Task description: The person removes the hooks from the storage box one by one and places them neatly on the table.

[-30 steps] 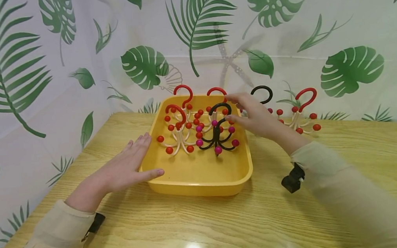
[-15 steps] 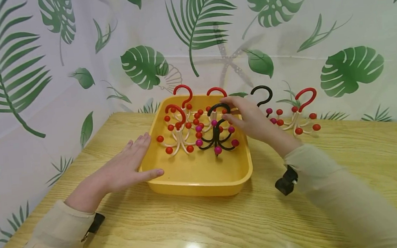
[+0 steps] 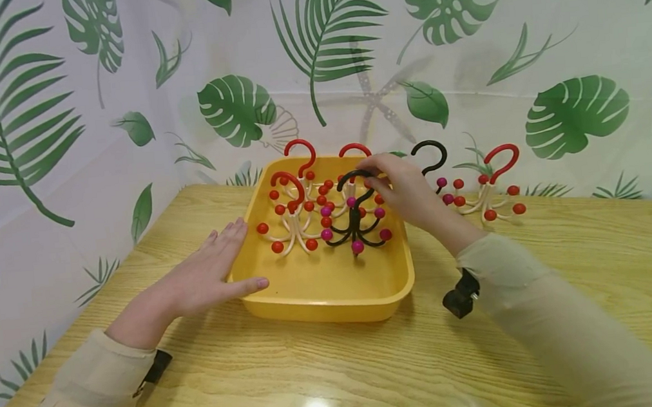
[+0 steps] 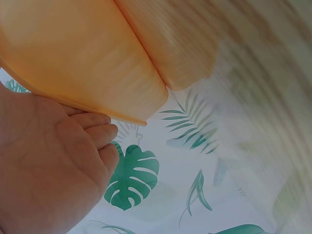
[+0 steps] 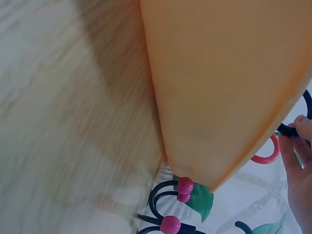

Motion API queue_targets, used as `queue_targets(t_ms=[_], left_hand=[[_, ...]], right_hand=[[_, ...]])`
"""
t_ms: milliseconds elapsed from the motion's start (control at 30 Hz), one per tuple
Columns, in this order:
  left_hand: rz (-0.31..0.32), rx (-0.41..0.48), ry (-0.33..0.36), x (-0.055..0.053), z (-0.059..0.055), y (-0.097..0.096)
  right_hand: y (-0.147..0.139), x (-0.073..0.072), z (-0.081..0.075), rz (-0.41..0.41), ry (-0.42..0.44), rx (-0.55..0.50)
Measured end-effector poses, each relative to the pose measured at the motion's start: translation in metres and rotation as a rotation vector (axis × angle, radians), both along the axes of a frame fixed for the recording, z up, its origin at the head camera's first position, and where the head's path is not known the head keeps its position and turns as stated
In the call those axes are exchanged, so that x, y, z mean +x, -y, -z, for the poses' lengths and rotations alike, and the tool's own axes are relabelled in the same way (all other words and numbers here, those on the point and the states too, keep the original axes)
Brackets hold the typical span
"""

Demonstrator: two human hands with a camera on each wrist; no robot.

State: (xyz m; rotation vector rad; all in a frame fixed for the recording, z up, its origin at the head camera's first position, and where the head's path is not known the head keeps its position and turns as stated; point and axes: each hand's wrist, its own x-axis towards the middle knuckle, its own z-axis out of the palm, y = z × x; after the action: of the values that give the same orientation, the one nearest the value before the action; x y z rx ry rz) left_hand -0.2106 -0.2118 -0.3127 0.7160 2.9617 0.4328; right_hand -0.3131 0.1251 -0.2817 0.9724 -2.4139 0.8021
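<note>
the right hand [image 3: 409, 190] covers most of the far black octopus hook [image 3: 444, 153] on the worktop [image 3: 329, 371], so just its bent top and two pink balls show. in the right wrist view, the hand is cut off at four o'clock, and the yellow tray [image 3: 309, 282] hides the rest of what it holds. in the left wrist view, the thumb cannot be seen.

the near black octopus hook [image 3: 355, 221], with pink balls, is in the tray, at two o'clock from its middle. the right fingers pinch the end of its bent top, nearly closed on it. its body is at seven o'clock from those fingers. i can't tell if its feet touch the tray bottom.

the left hand [image 3: 201, 280] lies on the tray's nine o'clock side, fingers almost straight, thumb spread over the edge.

a front red octopus hook [image 3: 296, 224] sits at ten o'clock in the tray. two more red tops [image 3: 315, 156] show behind, at eleven and one. another red octopus hook [image 3: 504, 172] is on the worktop, at two o'clock from the tray.
</note>
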Motion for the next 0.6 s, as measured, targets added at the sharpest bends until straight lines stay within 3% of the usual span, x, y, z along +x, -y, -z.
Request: queue_targets(t_ms=[600], left_hand=[[0.008,0.007,-0.006,0.001,0.0,-0.001]], right_hand=[[0.003,0.007,-0.012,-0.016,-0.029,-0.063]])
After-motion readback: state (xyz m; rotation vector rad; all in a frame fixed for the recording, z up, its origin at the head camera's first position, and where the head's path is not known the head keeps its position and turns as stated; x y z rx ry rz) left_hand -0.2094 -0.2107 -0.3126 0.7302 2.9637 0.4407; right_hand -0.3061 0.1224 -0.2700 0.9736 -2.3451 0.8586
